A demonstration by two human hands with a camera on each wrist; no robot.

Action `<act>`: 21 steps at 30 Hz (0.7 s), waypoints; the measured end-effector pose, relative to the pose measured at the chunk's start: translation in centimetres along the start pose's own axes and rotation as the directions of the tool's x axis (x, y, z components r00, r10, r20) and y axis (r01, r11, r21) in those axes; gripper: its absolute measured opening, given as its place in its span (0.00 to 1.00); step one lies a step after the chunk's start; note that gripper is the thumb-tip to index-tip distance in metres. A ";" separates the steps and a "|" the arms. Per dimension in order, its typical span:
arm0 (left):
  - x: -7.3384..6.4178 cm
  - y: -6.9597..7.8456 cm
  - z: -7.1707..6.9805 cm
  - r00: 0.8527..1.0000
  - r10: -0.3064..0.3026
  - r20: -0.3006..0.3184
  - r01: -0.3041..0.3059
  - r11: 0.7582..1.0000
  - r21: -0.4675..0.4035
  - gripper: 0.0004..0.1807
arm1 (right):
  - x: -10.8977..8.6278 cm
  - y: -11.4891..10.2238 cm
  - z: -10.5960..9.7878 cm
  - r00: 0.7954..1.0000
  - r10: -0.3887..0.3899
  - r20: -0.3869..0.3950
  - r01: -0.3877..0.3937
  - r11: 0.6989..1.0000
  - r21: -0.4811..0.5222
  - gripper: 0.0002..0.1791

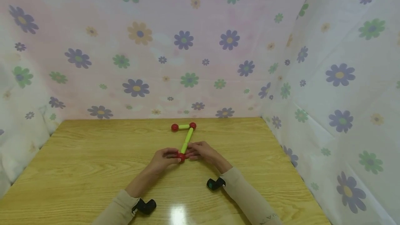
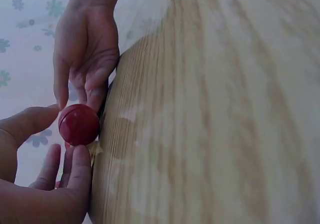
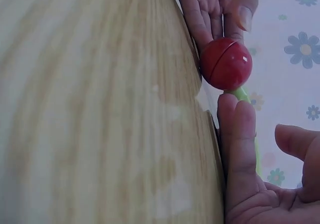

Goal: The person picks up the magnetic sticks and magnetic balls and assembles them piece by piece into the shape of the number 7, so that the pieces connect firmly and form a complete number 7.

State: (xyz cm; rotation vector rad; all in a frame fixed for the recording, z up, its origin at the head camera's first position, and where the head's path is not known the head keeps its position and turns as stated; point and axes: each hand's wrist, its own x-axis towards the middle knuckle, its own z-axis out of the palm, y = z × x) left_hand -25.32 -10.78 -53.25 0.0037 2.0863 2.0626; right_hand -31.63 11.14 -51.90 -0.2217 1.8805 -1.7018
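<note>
A zigzag of two yellow-green rods and red balls lies on the wooden table. The near long rod runs from the near red ball to the corner red ball; a shorter rod joins that one to the far left red ball. My left hand holds the near ball from the left between thumb and fingers. On its right, my right hand lies with fingers extended, fingertips right at the ball and rod, thumb held apart.
Around the wooden table hang flowered cloth walls, with the back cloth at its far edge and another cloth along the right side. Black wrist devices sit at the left cuff and right cuff.
</note>
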 end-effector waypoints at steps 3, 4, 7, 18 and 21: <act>0.0 -0.3 -0.5 1.000 -0.014 0.015 0.015 0.998 -0.064 0.28 | -0.5 0.0 0.1 1.000 -0.004 0.012 0.004 1.000 -0.001 0.24; 0.0 -0.3 -0.7 1.000 -0.018 0.016 0.019 0.997 -0.077 0.29 | -0.6 0.0 0.2 1.000 -0.009 0.018 0.009 1.000 -0.010 0.24; -0.3 -0.2 -1.1 1.000 -0.013 0.022 0.015 0.997 -0.081 0.29 | -1.1 0.0 0.5 0.999 -0.020 0.035 0.021 0.999 -0.027 0.24; -1.4 1.5 -3.6 0.994 0.106 0.031 -0.108 0.992 0.060 0.20 | -2.8 0.0 -0.1 0.971 -0.162 0.174 0.197 0.957 -0.214 0.32; -1.6 2.1 -4.9 0.985 0.174 0.022 -0.175 0.970 0.167 0.19 | -3.0 -0.1 -0.4 0.963 -0.204 0.176 0.251 0.917 -0.309 0.33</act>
